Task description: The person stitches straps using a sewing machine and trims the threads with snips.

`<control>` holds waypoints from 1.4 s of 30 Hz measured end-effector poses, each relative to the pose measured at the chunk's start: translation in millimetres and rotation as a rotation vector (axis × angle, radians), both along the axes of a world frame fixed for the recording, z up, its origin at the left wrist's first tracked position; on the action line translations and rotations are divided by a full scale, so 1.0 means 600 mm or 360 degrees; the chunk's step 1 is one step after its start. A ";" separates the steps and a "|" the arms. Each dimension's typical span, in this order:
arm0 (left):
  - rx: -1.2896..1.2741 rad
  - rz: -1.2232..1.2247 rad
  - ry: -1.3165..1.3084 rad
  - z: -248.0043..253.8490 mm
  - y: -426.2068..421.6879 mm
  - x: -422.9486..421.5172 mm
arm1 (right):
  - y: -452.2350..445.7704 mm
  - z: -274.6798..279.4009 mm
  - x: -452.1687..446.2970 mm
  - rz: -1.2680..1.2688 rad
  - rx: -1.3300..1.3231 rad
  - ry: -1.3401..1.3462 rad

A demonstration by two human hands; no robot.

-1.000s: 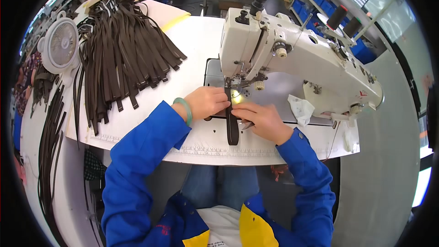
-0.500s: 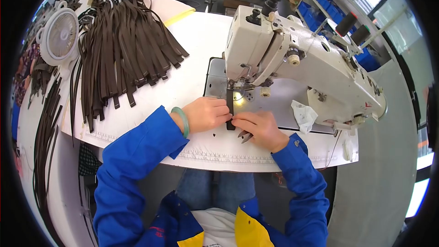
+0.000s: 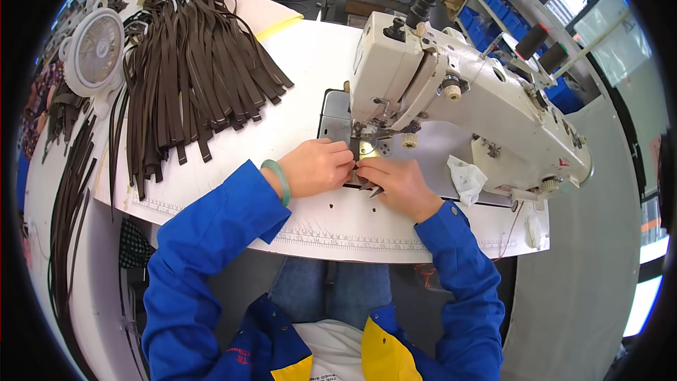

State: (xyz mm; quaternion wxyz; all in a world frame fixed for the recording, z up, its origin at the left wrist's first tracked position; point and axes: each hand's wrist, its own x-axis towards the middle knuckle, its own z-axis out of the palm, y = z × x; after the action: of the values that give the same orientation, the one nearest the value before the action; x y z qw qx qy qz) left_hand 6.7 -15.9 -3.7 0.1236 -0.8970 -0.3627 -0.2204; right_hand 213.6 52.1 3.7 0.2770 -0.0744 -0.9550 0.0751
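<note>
A dark brown strap lies under the needle area of a white sewing machine. My left hand, with a green bangle at the wrist, pinches the strap from the left side. From the right, my right hand closes its fingertips on the same strap, close to the left ones. Pointed metal blades, like thread snips, stick out beneath my right hand; their handle is hidden in the palm. The fingers cover much of the strap's near part.
A thick bundle of dark brown straps hangs over the table's left side, beside a small white fan. More straps lie at far left. A crumpled white tissue sits under the machine arm. A printed ruler runs along the front edge.
Both hands have moved slightly forward, toward the needle, along with the strap. Its near end, which showed below my fingers before, is now mostly hidden.
</note>
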 end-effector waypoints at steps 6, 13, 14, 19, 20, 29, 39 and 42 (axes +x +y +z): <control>0.0064 0.0151 0.0006 -0.003 0.024 -0.008 | 0.014 -0.010 -0.012 -0.0085 0.0137 0.0072; -0.0131 0.0236 -0.0259 -0.012 0.032 -0.019 | -0.031 0.011 0.011 -0.0521 0.0106 -0.0069; -0.0199 0.0227 -0.0301 -0.013 0.032 -0.022 | -0.038 0.011 0.018 -0.0547 0.0084 0.0008; -0.0275 0.0515 -0.0487 -0.021 0.100 -0.038 | -0.048 0.008 0.044 -0.0651 -0.0234 0.0137; -0.0296 0.0400 -0.0397 -0.019 0.117 -0.046 | -0.048 0.008 0.046 -0.0642 -0.0261 0.0182; -0.0535 0.0384 -0.0284 -0.012 0.127 -0.055 | -0.020 0.050 0.207 -0.1403 -0.0253 0.1143; -0.0497 0.0369 -0.0315 -0.010 0.124 -0.054 | 0.331 0.228 0.729 -0.2472 -0.0219 0.0506; -0.0408 0.0354 -0.0316 -0.018 0.129 -0.054 | 0.322 0.143 0.767 -0.2186 -0.0439 0.1095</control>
State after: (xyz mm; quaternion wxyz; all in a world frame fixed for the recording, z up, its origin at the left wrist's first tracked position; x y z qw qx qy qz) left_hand -25.5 61.4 -14.5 -0.0046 -0.8336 -0.4951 -0.2448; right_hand 673.8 245.2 89.5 0.5302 -0.6553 -0.5375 0.0236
